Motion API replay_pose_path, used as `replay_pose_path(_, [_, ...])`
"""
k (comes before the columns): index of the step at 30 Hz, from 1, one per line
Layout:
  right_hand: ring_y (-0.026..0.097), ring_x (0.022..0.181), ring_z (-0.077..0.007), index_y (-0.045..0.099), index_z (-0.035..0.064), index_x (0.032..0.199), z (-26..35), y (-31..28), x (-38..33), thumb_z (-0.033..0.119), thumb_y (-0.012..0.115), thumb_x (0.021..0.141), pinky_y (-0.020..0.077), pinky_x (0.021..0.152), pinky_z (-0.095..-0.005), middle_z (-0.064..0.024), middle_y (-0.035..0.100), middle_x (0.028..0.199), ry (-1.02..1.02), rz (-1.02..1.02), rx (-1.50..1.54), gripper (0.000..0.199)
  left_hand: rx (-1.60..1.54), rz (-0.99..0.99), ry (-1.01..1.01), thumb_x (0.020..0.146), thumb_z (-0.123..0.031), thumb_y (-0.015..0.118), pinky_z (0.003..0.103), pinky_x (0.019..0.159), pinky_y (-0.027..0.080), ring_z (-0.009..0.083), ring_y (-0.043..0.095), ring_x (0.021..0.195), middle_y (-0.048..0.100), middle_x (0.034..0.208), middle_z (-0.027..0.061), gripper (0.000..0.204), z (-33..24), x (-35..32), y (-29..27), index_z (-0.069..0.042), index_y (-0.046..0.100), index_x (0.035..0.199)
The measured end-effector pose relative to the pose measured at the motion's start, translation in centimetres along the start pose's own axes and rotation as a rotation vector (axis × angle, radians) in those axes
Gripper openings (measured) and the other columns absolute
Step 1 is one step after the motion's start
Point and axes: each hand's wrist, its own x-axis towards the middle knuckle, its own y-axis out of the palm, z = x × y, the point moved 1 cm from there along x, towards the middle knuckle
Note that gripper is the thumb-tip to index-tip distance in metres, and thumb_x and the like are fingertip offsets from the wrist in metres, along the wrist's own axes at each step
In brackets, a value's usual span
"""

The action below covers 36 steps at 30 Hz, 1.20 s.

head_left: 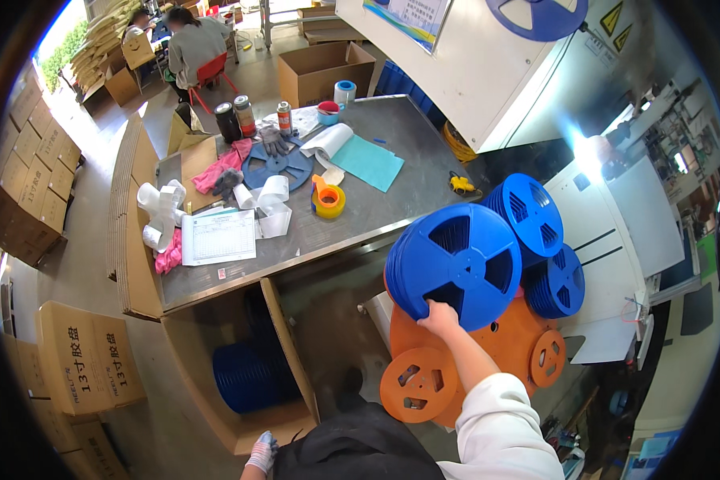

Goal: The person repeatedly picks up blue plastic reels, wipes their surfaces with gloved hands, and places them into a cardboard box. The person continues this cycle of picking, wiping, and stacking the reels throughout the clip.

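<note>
My right hand (440,318) reaches out with bare fingers hooked into an opening at the lower edge of a blue plastic reel (476,268). That reel is the front one of a stack leaning on an orange stand (488,352). Low in the view, my left hand (262,453) wears a pale striped glove. It is beside the near edge of an open cardboard box (284,352); its fingers are too small and partly hidden to read. Inside the box stand several dark blue reels (252,376).
Two more stacks of blue reels (536,216) stand at the right, with smaller orange reels (418,384) below. The metal table (312,240) carries paper sheets (218,238), yellow tape (328,200), gloves and cans. Stacked cartons (88,360) line the left. Two people sit far back.
</note>
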Motion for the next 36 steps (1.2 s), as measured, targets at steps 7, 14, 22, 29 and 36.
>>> replay_pose_path(7, [0.068,0.098,-0.0394,0.052,0.0026,0.138,5.4,-2.5,-15.2,0.040,0.078,0.077,0.0534,0.087,-0.0453,-0.0239,0.070,0.106,-0.066,0.046,0.275,0.076,0.006,0.034,0.128,0.098,-0.041,0.053,0.028,0.050,0.036,0.0117,0.048,0.059,0.054,0.074,-0.0019,0.025,-2.6,1.8,-1.9,-0.019,0.063,0.104])
replay_pose_path(14, [0.052,0.067,-0.0175,0.057,0.0065,0.094,14.9,-5.3,-28.9,0.018,0.069,0.083,0.0473,0.066,-0.0332,-0.0034,0.054,0.075,0.018,0.090,1.930,0.019,0.007,0.150,0.389,0.098,-0.033,0.059,0.025,0.061,0.045,0.0086,0.054,0.070,0.063,0.090,-0.0034,0.039,-6.2,3.8,-5.1,-0.013,0.061,0.132])
replay_pose_path(22, [0.036,0.050,-0.0132,0.052,0.0083,0.095,21.7,3.0,-34.9,0.048,0.066,0.090,0.0340,0.052,-0.0313,0.0005,0.041,0.060,-0.466,0.506,2.467,0.042,-0.247,0.316,1.025,0.104,-0.019,0.054,0.027,0.105,0.042,0.0136,0.056,0.118,0.059,0.134,0.0083,0.044,-15.8,-8.7,-10.4,-0.001,0.049,0.144])
replay_pose_path(29, [0.038,0.047,-0.0127,0.054,0.0088,0.094,24.9,3.3,-36.5,0.057,0.064,0.091,0.0331,0.047,-0.0304,0.0008,0.042,0.056,-0.713,0.695,2.235,0.049,0.478,-0.377,1.850,0.092,-0.018,0.061,0.049,0.112,0.034,0.0436,0.049,0.129,0.054,0.137,0.0245,0.050,-22.2,-24.7,-7.6,0.001,0.052,0.138])
replay_pose_path(36, [0.039,0.047,-0.0135,0.048,0.0130,0.089,25.6,3.1,-37.4,0.061,0.064,0.089,0.0318,0.047,-0.0314,0.0005,0.042,0.058,-0.670,0.657,2.179,0.051,0.818,0.402,2.020,0.095,-0.042,0.054,0.045,0.120,0.027,0.0339,0.040,0.142,0.046,0.149,0.0192,0.060,-20.4,-35.6,1.9,-0.005,0.049,0.142])
